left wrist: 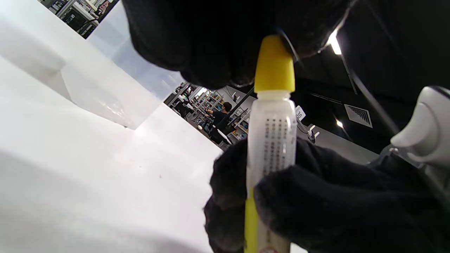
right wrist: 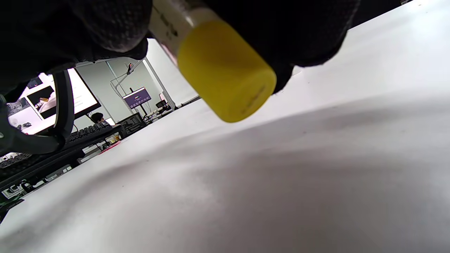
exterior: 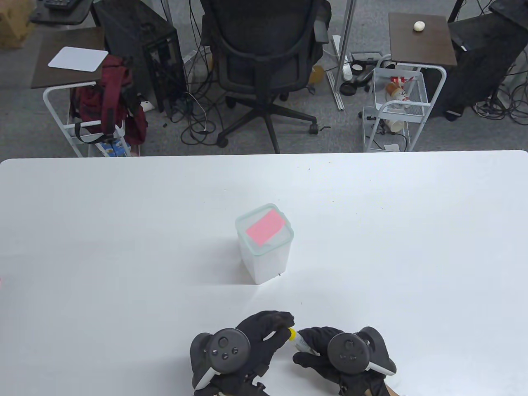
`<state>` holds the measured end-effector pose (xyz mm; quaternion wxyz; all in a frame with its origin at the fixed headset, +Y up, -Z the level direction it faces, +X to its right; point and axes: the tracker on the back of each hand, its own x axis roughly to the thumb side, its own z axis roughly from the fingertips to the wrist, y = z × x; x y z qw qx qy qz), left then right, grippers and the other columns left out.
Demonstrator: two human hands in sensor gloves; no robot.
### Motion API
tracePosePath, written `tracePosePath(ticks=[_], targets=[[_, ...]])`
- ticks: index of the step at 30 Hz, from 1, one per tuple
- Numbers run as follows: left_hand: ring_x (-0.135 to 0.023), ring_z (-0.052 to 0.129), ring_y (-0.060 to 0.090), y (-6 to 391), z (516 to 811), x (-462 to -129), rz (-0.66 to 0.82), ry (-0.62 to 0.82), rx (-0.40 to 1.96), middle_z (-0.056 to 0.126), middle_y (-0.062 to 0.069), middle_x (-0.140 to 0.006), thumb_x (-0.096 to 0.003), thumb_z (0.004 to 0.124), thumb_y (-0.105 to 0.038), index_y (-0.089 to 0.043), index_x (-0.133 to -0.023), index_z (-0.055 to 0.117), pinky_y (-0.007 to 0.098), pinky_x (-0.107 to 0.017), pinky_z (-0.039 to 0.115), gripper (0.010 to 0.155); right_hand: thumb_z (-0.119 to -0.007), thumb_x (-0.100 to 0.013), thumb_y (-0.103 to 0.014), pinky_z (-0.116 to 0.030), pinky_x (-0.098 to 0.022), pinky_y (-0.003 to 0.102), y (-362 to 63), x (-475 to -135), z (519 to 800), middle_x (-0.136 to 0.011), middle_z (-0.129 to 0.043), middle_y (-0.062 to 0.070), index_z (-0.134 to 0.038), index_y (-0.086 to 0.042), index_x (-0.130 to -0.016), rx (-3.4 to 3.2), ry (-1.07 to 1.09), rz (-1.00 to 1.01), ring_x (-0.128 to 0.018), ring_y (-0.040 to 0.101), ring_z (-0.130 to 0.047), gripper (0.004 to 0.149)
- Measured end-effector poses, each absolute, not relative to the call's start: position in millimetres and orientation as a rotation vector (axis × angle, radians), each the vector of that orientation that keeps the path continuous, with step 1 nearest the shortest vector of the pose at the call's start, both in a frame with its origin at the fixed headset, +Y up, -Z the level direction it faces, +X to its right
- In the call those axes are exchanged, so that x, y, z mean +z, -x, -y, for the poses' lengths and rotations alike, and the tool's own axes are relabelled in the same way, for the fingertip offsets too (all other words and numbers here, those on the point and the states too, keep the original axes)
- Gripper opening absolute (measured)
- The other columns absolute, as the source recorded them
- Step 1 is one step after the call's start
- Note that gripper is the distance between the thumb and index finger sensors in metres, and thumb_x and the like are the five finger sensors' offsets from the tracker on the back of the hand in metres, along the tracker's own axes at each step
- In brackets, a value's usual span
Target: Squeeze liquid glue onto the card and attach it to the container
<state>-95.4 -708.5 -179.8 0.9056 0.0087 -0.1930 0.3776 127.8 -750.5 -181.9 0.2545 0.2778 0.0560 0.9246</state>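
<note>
A clear plastic container (exterior: 264, 251) stands at the table's middle with a pink card (exterior: 266, 227) lying on its lid. Both gloved hands are at the near edge, in front of the container. My right hand (exterior: 307, 346) grips the white body of a glue tube (exterior: 300, 342). My left hand (exterior: 284, 326) pinches the tube's yellow cap (exterior: 291, 333). In the left wrist view the cap (left wrist: 274, 66) sits on the tube (left wrist: 272, 140), with my left fingers (left wrist: 211, 38) on its top and the container (left wrist: 105, 84) behind. The right wrist view shows the tube's yellow end (right wrist: 226, 70) above the table.
The white table (exterior: 123, 247) spreads wide around the container. A small pink thing (exterior: 1, 282) shows at the left edge. Beyond the far edge stand an office chair (exterior: 264, 53) and carts.
</note>
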Motion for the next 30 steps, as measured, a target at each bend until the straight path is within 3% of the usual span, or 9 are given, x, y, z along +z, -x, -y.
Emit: tracePosePath(ticks=[11,16,20,24,25,30], targets=[[-0.085,0.092,0.016,89.9,708.2,-175.0,0.48,0.025,0.814,0.086,-0.011,-0.095,-0.0525,0.074,-0.049,-0.037,-0.096,0.071,0.035,-0.065,0.08,0.046,-0.065,-0.051,-0.054,-0.08,-0.055,0.041,-123.1,-181.2,753.2,-0.084,-0.087,0.001,-0.07,-0.023,-0.089,2.396,-0.788,-0.177,-0.069,0.026,-0.094,0.05],[-0.091,0.086,0.018,92.1,712.5,-177.2,0.447,0.03,0.832,0.079,-0.009,-0.099,-0.0519,0.072,-0.055,-0.033,-0.103,0.06,0.036,-0.069,0.077,0.057,-0.065,-0.051,-0.054,-0.08,-0.056,0.041,-124.3,-181.0,751.4,-0.084,-0.087,0.001,-0.069,-0.022,-0.09,2.355,-0.765,-0.141,-0.069,0.026,-0.093,0.05],[-0.087,0.089,0.016,93.8,714.0,-182.0,0.473,0.082,0.895,0.081,-0.011,-0.093,-0.0502,0.074,-0.054,-0.033,-0.099,0.062,0.036,-0.067,0.078,0.055,-0.066,-0.051,-0.053,-0.079,-0.056,0.041,-125.8,-180.7,750.3,-0.085,-0.086,0.001,-0.07,-0.023,-0.09,2.369,-0.771,-0.127,-0.07,0.027,-0.093,0.05],[-0.091,0.089,0.016,98.2,717.3,-186.7,0.512,0.153,0.994,0.083,-0.011,-0.097,-0.0543,0.072,-0.041,-0.035,-0.101,0.065,0.036,-0.068,0.078,0.048,-0.066,-0.051,-0.053,-0.079,-0.056,0.041,-128.0,-181.2,750.8,-0.085,-0.086,0.001,-0.069,-0.023,-0.09,2.363,-0.75,-0.124,-0.07,0.026,-0.093,0.049],[-0.089,0.091,0.015,99.4,719.0,-186.7,0.476,0.156,1.012,0.085,-0.014,-0.095,-0.0563,0.07,-0.036,-0.038,-0.098,0.068,0.035,-0.068,0.078,0.042,-0.067,-0.051,-0.052,-0.078,-0.057,0.042,-127.5,-181.2,751.2,-0.086,-0.085,0.002,-0.069,-0.023,-0.091,2.338,-0.765,-0.135,-0.071,0.027,-0.092,0.049],[-0.094,0.086,0.017,95.7,722.8,-186.4,0.525,0.174,0.992,0.08,-0.011,-0.1,-0.0571,0.065,-0.048,-0.035,-0.103,0.062,0.037,-0.07,0.076,0.048,-0.065,-0.052,-0.053,-0.079,-0.057,0.041,-126.6,-180.5,751.0,-0.087,-0.084,0.002,-0.067,-0.023,-0.091,2.384,-0.728,-0.116,-0.072,0.027,-0.092,0.049]])
